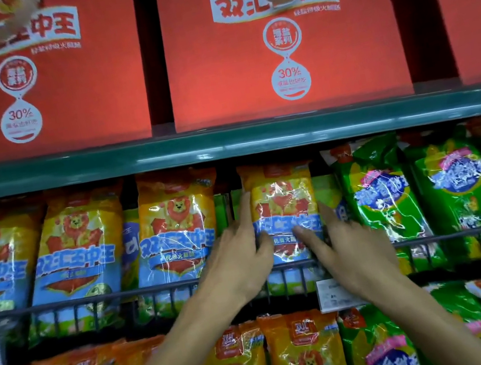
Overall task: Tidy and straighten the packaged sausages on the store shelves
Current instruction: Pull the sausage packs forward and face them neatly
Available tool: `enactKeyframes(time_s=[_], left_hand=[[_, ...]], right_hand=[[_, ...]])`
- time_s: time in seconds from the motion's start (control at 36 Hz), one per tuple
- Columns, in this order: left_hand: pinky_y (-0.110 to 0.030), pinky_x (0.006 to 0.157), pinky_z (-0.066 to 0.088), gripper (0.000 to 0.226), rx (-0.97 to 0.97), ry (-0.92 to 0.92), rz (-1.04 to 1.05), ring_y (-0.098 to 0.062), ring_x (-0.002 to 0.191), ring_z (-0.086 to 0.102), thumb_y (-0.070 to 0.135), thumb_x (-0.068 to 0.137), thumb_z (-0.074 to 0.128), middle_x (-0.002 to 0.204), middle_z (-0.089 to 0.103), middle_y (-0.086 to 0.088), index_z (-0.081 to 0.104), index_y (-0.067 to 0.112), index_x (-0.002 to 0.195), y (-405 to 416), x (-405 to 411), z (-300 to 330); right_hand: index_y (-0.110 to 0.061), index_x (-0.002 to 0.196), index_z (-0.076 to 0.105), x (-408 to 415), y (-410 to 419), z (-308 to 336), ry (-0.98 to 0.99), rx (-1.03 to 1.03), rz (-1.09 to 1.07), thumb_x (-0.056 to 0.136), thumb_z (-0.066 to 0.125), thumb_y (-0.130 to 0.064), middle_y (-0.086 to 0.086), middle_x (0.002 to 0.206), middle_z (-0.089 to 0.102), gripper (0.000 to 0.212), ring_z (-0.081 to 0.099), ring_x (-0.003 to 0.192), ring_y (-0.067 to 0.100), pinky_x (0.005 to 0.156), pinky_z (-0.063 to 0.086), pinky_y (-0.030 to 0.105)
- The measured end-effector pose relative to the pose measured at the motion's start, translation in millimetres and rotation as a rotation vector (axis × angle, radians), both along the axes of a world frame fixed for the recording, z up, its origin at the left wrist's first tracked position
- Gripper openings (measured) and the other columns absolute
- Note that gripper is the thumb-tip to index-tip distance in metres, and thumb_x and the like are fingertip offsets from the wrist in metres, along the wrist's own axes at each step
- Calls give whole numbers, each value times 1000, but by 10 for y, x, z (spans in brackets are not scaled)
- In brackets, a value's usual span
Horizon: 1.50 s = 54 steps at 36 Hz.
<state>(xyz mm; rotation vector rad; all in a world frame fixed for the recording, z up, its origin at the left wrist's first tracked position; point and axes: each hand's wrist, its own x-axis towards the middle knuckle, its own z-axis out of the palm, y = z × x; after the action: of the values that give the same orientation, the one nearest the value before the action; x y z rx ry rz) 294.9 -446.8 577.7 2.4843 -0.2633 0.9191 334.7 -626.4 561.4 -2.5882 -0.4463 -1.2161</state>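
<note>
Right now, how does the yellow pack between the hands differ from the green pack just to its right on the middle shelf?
The yellow pack stands nearly upright; the green pack leans left at the top. The yellow pack shows a lion and is touched by both the left hand and the right hand; the green pack carries purple lettering and is untouched. Both are glossy and sit behind the wire rail.

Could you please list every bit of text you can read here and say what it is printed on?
"双汇王中王" – red box, top shelf.
"30%" – same box, lower badge.
"王中王" – yellow pack between left hand and right hand.
"润口香甜王" – green pack, bottom shelf.
Price tag: too blurred.
</note>
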Motion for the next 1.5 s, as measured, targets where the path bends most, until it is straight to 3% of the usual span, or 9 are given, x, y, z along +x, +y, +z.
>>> enactKeyframes(time_s=[0.39,0.58,0.67,0.72,0.89,1.06,1.19,1.31,1.5], left_hand=[[-35,56,38,73,138,-10,166,-25,67,56,37,108,33,73,44,3,-17,22,158,-27,-88,-40],[-36,54,44,74,197,49,145,-20,64,56,40,108,32,77,51,-1,-20,22,158,7,-144,23],[-37,74,54,73,148,79,68,-21,87,63,40,106,42,107,60,-5,-5,23,161,134,-191,19],[-37,99,50,67,149,78,-4,-20,113,59,37,105,47,145,46,-6,14,22,161,262,-286,6],[-26,112,38,42,252,-29,-192,2,133,40,36,106,48,147,32,27,43,36,147,806,-790,-117],[-27,113,37,36,249,-178,-135,5,136,38,30,104,52,142,43,26,53,37,140,1748,-1175,-191],[-12,113,28,41,230,-334,6,-1,138,38,25,103,54,145,44,18,51,32,143,2556,-1412,-216],[-10,113,22,42,163,-410,83,-1,137,37,17,103,53,144,45,14,51,28,144,3104,-1549,-193],[-27,111,40,47,163,-270,12,1,129,46,22,103,51,142,47,16,44,30,149,3435,-1526,-203]], right_hand=[[-18,161,4,-66,7,18,82,-53,-12,100,11,-64,-7,61,51,76,51,55,13,57,46,31],[-22,161,6,-46,-6,-11,99,-48,23,95,10,-69,-8,80,65,80,65,77,17,68,53,34],[-24,158,20,-34,8,-95,-15,122,48,97,24,-68,1,123,66,76,68,96,20,65,52,33],[-23,153,35,-83,43,-182,-120,277,159,97,40,-61,4,142,52,68,56,122,24,83,51,35],[-14,144,51,-393,420,-345,-318,344,425,94,65,-28,0,138,48,54,41,134,17,110,25,11],[-22,144,50,-809,1143,-188,-228,281,615,96,62,-30,-6,139,52,51,46,133,12,112,35,23],[-33,148,42,-1098,1856,-108,-103,208,718,98,60,-36,-19,147,44,53,35,138,-5,113,25,10],[-35,149,38,-1183,2365,-51,-39,260,736,99,61,-37,-24,143,40,56,35,129,-11,114,33,18],[-16,159,16,-1125,2841,113,214,296,495,101,53,-48,7,148,46,76,49,131,24,103,45,34]])
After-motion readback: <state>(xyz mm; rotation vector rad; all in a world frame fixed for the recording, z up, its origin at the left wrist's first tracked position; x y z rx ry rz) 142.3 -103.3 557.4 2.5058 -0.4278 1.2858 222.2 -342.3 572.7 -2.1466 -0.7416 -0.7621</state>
